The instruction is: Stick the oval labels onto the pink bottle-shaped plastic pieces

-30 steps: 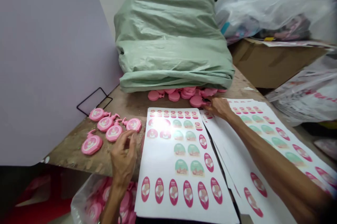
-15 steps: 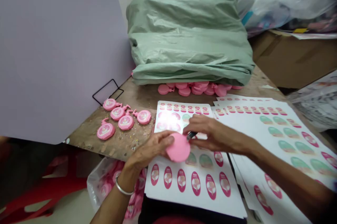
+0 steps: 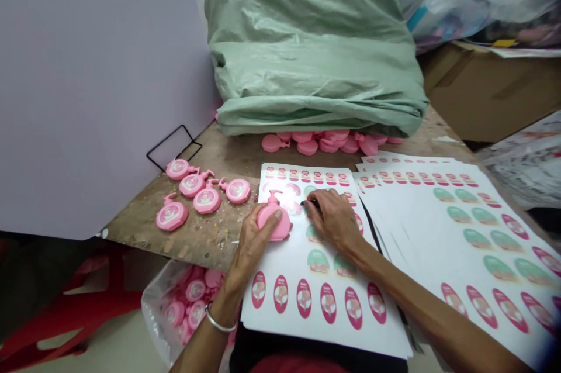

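Note:
My left hand grips a small pink pump bottle, its plain face up and its pump pointing away from me. The thumb lies across that face. My right hand pinches a thin dark tool, whose kind I cannot make out because the fingers cover most of it. Its tip is at the sticker sheet, just right of the bottle. Pink oval and green stickers remain on this sheet, with glare near its upper left. To the left lie several labelled pink bottles.
A large green sack stands at the back, with plain pink bottles along its base. More sticker sheets lie to the right. Below the table's left edge hangs a clear bag of labelled bottles. A grey panel rises at left.
The pink bottle has turned so its pump shows upright, and shifted left and up. My right hand has moved off the bottle and lowered the tool to the sheet.

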The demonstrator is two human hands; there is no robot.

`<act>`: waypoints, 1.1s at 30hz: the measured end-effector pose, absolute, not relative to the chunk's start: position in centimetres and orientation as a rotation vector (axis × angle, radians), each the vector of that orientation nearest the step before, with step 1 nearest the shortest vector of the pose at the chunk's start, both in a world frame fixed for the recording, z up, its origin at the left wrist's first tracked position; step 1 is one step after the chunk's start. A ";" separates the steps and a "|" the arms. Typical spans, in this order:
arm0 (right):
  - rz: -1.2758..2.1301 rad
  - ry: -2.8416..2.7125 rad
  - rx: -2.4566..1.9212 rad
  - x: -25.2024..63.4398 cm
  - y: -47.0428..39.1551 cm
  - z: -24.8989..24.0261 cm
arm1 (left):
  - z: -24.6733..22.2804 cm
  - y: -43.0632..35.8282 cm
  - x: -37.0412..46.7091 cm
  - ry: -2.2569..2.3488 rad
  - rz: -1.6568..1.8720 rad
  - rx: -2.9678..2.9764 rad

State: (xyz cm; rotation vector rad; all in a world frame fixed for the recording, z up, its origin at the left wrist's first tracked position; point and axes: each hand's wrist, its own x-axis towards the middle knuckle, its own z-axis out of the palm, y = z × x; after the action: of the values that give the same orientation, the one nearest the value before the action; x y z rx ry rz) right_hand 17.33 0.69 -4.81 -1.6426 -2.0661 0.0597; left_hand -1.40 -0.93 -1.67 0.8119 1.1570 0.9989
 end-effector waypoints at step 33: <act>0.124 -1.968 -1.603 17.2 0.5 -5.5 | -2.5 -0.3 -1.9 1.175 0.876 0.968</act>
State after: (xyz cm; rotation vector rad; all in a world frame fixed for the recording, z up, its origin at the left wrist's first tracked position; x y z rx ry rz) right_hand 17.18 0.49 -5.52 -1.6030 -1.9678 0.1238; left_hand -1.86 -0.33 -2.50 0.9680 1.1745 0.8758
